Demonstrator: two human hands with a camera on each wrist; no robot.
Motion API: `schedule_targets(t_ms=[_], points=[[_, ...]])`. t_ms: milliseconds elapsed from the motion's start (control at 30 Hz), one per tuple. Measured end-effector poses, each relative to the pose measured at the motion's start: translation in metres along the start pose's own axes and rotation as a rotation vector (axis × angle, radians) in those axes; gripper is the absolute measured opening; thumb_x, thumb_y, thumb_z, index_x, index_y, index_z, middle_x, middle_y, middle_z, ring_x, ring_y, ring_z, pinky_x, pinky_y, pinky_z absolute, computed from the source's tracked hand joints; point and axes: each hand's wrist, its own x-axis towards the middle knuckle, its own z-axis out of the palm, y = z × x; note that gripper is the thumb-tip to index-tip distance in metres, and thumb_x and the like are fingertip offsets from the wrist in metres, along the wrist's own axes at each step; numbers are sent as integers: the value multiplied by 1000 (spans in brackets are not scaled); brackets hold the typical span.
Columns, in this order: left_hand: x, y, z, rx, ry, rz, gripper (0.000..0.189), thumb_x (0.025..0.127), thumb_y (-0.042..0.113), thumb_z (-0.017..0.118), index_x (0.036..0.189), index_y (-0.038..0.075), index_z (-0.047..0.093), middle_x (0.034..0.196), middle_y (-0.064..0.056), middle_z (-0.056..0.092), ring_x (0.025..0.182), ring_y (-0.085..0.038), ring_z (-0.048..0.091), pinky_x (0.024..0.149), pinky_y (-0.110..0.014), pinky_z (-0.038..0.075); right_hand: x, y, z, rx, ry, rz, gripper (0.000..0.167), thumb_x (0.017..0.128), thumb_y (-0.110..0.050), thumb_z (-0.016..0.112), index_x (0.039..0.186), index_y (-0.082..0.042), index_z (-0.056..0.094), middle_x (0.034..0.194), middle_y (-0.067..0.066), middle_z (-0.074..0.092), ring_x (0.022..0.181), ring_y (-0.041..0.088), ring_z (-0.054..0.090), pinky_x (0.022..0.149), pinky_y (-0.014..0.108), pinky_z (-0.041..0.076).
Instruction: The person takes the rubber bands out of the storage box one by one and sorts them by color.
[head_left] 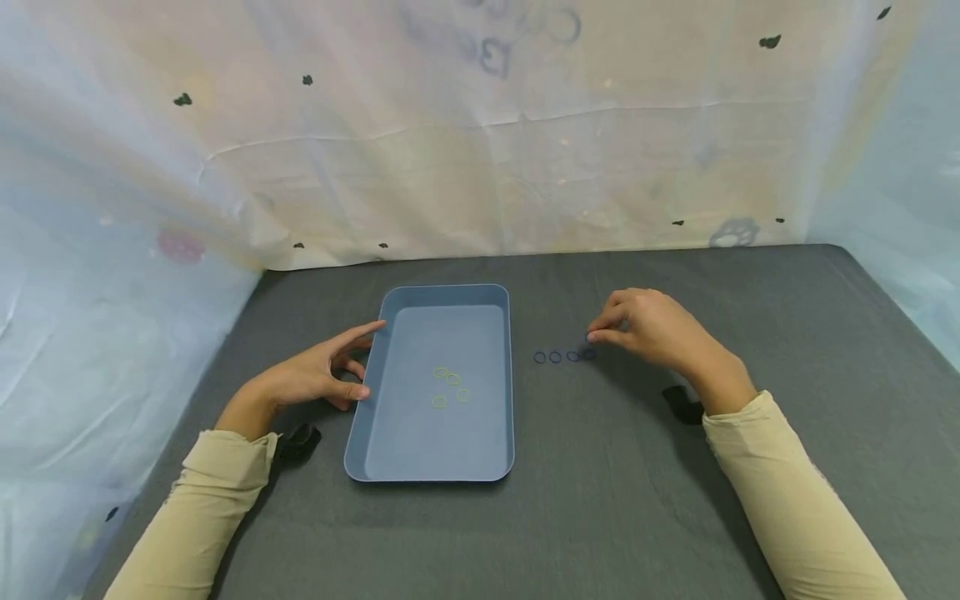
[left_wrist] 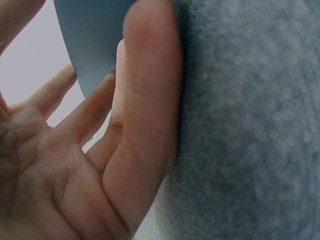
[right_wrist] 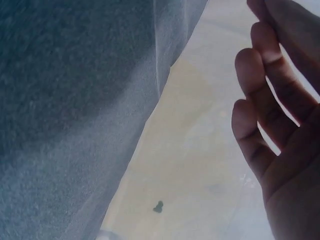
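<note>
Two sleeves (head_left: 795, 496); left fingers (head_left: 354, 337) spread against tray (head_left: 472, 437), four yellow rings (head_left: 453, 384); right fingers (head_left: 610, 318) apparently pinching fifth blue ring (head_left: 588, 337).

The grey table (head_left: 600, 517) carried a blue tray (head_left: 427, 442), nearer its left edge than its right, and four small dark-blue rings (head_left: 556, 362) lying in a row beside the tray.

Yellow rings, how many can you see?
4 yellow rings, all in the tray: one farthest away, one just right of it, one nearer and farther right, one nearest, on the left.
</note>
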Motion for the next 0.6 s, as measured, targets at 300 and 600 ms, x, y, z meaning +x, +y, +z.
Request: schedule_targets(t_ms=[300, 600], points=[[0, 0, 0, 8, 7, -1, 102, 87, 18, 78, 162, 29, 9, 164, -23, 9, 114, -30, 55, 74, -42, 59, -3, 5, -3, -28, -35, 24, 9, 87, -20, 78, 95, -19, 82, 92, -3, 70, 81, 13, 63, 71, 35, 51], [1, 0, 2, 0, 12, -5, 103, 87, 17, 79, 162, 29, 9, 163, -23, 10, 115, -30, 55, 74, -42, 59, -4, 11, -1, -69, -88, 41, 10, 88, -21, 77, 96, -17, 82, 91, -2, 69, 81, 15, 64, 71, 38, 52]])
